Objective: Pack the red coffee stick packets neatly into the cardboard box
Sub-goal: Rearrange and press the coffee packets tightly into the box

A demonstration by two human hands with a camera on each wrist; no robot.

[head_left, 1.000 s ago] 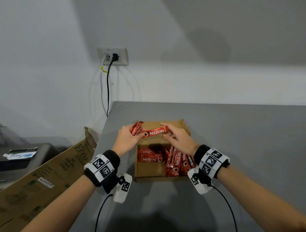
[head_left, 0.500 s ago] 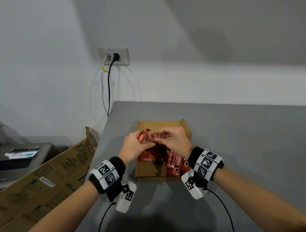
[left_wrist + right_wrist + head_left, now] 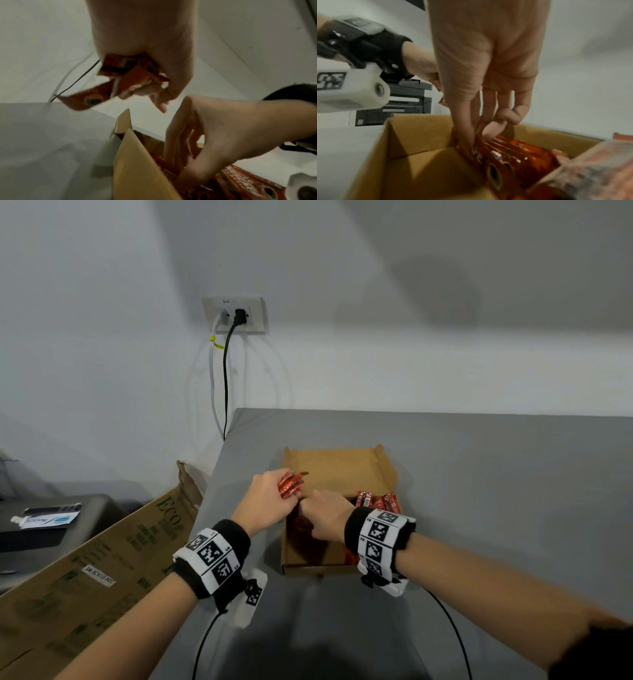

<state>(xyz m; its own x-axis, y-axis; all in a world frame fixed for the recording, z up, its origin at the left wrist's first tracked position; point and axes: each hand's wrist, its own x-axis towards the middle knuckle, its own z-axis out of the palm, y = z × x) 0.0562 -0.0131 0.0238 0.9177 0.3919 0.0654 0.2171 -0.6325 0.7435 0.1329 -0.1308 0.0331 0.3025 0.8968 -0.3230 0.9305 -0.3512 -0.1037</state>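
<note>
glossy red packets [image 3: 376, 501] lie in the brown cardboard box [image 3: 337, 463], crowded toward its right side (the far half shows bare cardboard). my left hand [image 3: 265, 501] grips a small bunch of packets [image 3: 290, 485] over the box's left wall. my right hand [image 3: 327, 517] reaches inside, fingertips [image 3: 471, 135] pinching a packet. grey table [image 3: 479, 474] lies all around; a big carton [image 3: 85, 559] leans at its left edge.
</note>
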